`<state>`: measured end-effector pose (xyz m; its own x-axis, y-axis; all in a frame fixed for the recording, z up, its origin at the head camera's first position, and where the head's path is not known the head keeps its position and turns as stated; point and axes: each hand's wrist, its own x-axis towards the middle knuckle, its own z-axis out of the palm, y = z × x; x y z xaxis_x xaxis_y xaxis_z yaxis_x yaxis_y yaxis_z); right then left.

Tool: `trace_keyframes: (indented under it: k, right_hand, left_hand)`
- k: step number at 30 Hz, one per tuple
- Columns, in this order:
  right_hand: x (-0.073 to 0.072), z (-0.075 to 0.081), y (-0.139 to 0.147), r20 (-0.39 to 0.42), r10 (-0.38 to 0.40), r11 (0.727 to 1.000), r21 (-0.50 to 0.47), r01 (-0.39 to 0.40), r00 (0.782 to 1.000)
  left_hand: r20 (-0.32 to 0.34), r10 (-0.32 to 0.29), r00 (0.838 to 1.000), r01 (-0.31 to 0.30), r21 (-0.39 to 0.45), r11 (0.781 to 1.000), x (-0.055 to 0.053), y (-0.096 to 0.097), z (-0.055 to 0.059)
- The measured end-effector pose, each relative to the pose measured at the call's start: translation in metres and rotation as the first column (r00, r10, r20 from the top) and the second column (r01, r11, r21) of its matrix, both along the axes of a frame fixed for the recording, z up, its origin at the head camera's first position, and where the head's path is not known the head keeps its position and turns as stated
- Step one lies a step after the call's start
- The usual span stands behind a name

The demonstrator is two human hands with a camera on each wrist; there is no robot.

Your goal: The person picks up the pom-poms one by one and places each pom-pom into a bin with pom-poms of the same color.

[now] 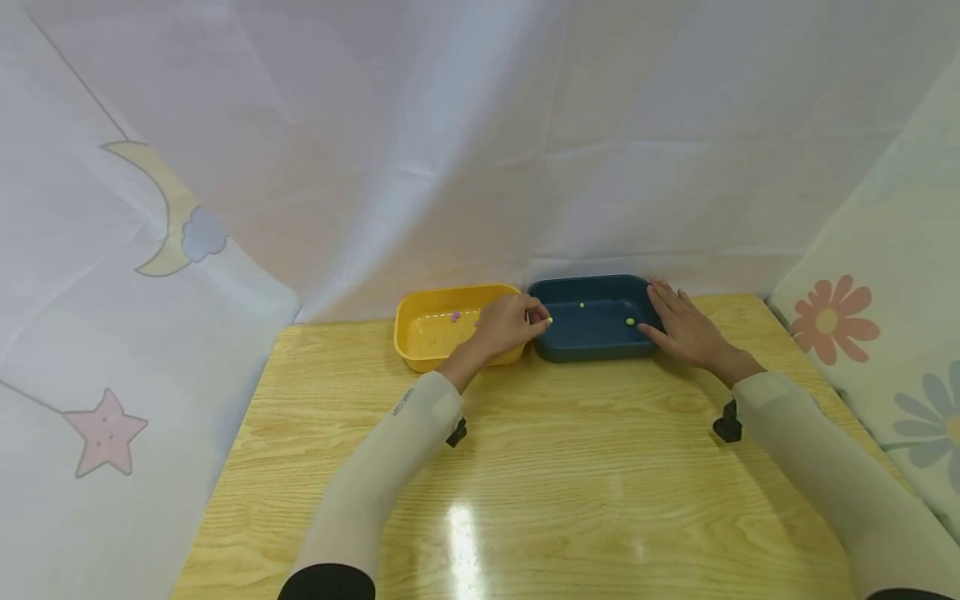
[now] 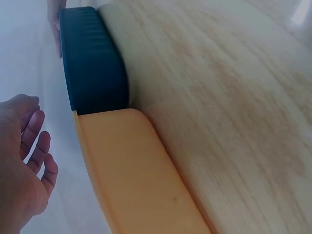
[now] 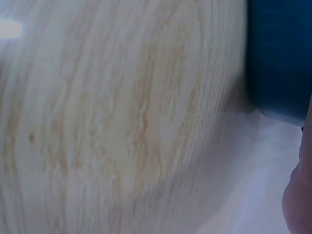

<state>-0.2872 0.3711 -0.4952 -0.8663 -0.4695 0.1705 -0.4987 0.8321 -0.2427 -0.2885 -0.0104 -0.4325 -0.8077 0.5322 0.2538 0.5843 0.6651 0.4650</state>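
My left hand reaches over the right end of the yellow tray, its fingertips at the near left side of the dark blue tray. Thumb and finger pinch a small pale yellow bead. In the left wrist view the left hand shows curled fingers, and the bead is hidden. My right hand rests with straight fingers on the blue tray's right rim. Inside the blue tray lie a yellow-green bead and a smaller one. Purple beads lie in the yellow tray.
Both trays stand side by side, touching or nearly so, at the back of the wooden table. Behind them hangs a pale cloth. A printed cloth with flowers borders the right side, and another with a moon the left.
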Motion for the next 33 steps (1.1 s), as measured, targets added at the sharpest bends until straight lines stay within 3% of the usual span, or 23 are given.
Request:
trace_keyframes:
  k: [9, 16, 20, 33]
  right_hand:
    - [0.002, 0.001, -0.001, 0.006, -0.005, 1.000, 0.005, 0.005, 1.000]
    - [0.002, 0.000, 0.001, 0.006, -0.001, 1.000, 0.008, 0.001, 1.000]
    - [0.002, 0.000, 0.000, 0.007, -0.004, 1.000, 0.004, 0.004, 1.000]
    - [0.000, 0.000, -0.002, 0.010, -0.013, 1.000, 0.003, 0.013, 1.000]
  left_hand:
    - [0.016, 0.102, 0.995, -0.102, 0.001, 0.995, -0.019, 0.011, 0.004]
    - [0.053, 0.186, 0.981, -0.184, -0.040, 0.982, -0.029, 0.018, 0.001]
    - [0.077, 0.230, 0.970, -0.225, -0.070, 0.972, -0.033, 0.019, -0.002]
    - [0.034, 0.309, 0.950, -0.299, -0.177, 0.938, -0.042, 0.025, -0.007]
